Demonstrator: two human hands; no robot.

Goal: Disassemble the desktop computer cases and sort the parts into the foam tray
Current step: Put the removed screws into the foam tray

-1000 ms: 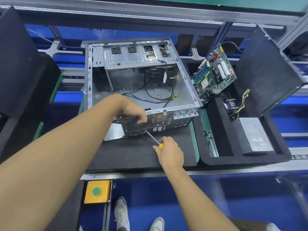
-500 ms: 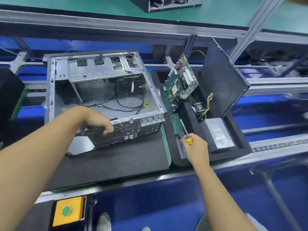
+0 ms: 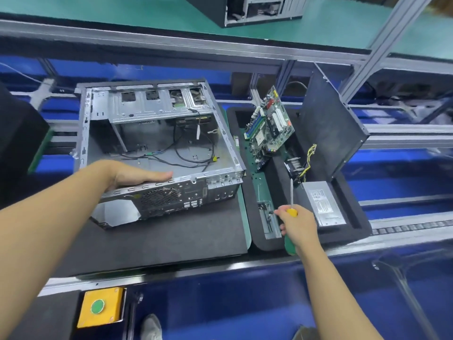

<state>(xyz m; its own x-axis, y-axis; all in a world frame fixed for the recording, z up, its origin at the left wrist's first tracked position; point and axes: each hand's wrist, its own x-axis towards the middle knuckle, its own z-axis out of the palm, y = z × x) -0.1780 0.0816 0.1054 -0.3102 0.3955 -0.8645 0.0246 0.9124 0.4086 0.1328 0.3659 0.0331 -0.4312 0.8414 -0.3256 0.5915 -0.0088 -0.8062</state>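
The open grey computer case (image 3: 157, 146) lies on a dark mat, loose cables inside it. My left hand (image 3: 137, 176) rests flat on the case's near top rim, fingers straight. To the right stands the black foam tray (image 3: 343, 231). It holds a green motherboard (image 3: 269, 126) leaning upright, a silver power supply (image 3: 323, 204) and the black side panel (image 3: 331, 123). My right hand (image 3: 297, 224) grips a screwdriver (image 3: 291, 192) with a yellow and green handle, shaft pointing away, over the tray's narrow left slot, where a metal bracket (image 3: 268, 219) lies.
A yellow box with a green button (image 3: 99, 306) sits at the near edge. Another computer case (image 3: 245, 8) stands on the green conveyor beyond. A black panel (image 3: 19, 136) stands at the far left. Aluminium frame rails cross behind the workstation.
My right hand carried the screwdriver from the case's rear panel over to the foam tray. My left hand shifted from gripping the rear edge to lying flat on the rim.
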